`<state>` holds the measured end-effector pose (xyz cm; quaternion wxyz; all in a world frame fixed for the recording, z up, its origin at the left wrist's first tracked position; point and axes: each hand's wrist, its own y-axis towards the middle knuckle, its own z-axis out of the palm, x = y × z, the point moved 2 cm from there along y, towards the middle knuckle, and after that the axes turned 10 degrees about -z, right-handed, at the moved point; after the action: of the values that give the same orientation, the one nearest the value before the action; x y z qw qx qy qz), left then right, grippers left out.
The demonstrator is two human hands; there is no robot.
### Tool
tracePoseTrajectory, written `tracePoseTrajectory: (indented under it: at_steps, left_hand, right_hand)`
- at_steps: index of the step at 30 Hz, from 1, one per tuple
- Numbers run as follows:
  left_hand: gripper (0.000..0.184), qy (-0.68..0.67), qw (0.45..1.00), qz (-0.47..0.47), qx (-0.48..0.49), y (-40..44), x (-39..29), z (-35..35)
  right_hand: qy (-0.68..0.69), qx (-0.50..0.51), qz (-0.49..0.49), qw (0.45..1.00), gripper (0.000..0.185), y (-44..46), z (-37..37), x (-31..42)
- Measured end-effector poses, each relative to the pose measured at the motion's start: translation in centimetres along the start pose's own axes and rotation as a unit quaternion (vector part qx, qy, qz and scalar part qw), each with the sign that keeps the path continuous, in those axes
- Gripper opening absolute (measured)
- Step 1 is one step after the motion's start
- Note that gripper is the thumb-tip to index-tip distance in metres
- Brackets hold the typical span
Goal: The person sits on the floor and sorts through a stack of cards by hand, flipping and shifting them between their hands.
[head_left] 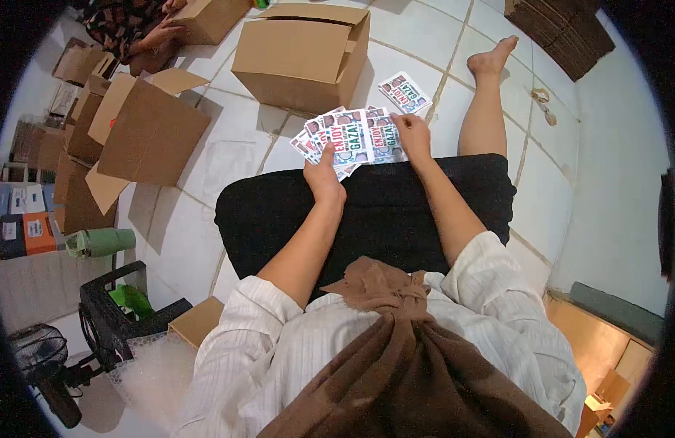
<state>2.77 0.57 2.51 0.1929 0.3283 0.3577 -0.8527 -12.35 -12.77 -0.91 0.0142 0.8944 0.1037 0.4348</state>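
Observation:
My left hand (325, 177) grips a loose fan of printed cards (345, 137) over the dark cloth on my lap, its thumb lying across the front. The cards are white with colourful edges and read "ENJOY" and "GAZA!" in red and green. At the right side of the fan, my right hand (413, 137) pinches the edge of one such card (383, 137), which partly overlaps the others. A small pile of matching cards (405, 93) rests on the tiled floor just beyond my right hand.
Ahead stands a closed cardboard box (294, 55); an open box (148, 131) is at the left. Another person's hand (166, 35) touches a box at the top left. A green tumbler (100, 242), a black fan (42, 350) and flattened cardboard (560, 33) lie around the edges.

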Motion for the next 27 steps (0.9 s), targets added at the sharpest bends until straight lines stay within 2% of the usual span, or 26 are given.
tracePoseTrajectory:
  at_steps: [1,4,7,9,11,12,14,17,19,20,23,25,27]
  left_hand:
    - [0.033,-0.002,1.0,-0.001,-0.001,0.2,0.1,-0.1]
    - [0.033,0.008,1.0,-0.001,0.029,0.3,0.4,0.0]
    - [0.032,-0.003,1.0,-0.008,0.022,0.0,0.3,0.2]
    - [0.031,-0.001,1.0,0.0,0.011,0.1,0.2,0.1]
    - [0.03,-0.002,1.0,0.004,0.004,0.2,0.3,0.1]
    - [0.029,0.0,1.0,0.0,-0.001,0.2,0.3,0.1]
    - [0.029,0.003,1.0,-0.005,-0.005,0.2,0.3,0.0]
    - [0.03,0.013,1.0,-0.018,0.008,0.4,0.6,0.0]
    - [0.03,-0.006,0.998,-0.032,0.057,0.3,0.8,0.4]
    - [0.035,0.022,0.997,-0.02,0.077,0.5,0.9,0.2]
    - [0.037,0.093,0.995,0.0,0.047,0.1,0.4,0.2]
    - [0.037,0.065,0.997,-0.001,0.035,0.0,0.4,0.2]
    - [0.037,0.037,0.999,-0.001,0.023,0.0,0.2,0.2]
  right_hand:
    - [0.134,0.063,0.035,0.988,0.034,-0.4,0.1,1.7]
    - [0.292,0.117,0.004,0.949,0.024,-2.9,0.5,5.6]
    - [0.296,0.159,-0.004,0.942,0.023,-2.9,1.2,4.8]
    - [0.294,0.18,0.03,0.938,0.021,-1.7,0.9,3.7]
    - [0.377,0.161,0.06,0.91,0.022,-1.1,0.6,2.6]
    - [0.377,0.161,0.061,0.91,0.022,-0.9,-0.1,2.6]
    - [0.407,0.153,0.128,0.891,0.022,-0.7,-1.3,2.6]
    - [0.392,0.187,0.101,0.895,0.022,-0.7,-1.4,3.2]
    - [0.372,0.208,0.089,0.9,0.023,-0.9,-1.0,3.2]
    - [0.341,0.216,0.076,0.912,0.023,-1.0,-0.5,3.1]
    - [0.297,0.22,0.064,0.927,0.025,-0.5,0.7,1.3]
    - [0.25,0.075,0.062,0.963,0.025,0.3,-0.2,0.2]
    - [0.228,0.062,0.066,0.97,0.024,0.8,-1.5,-1.1]
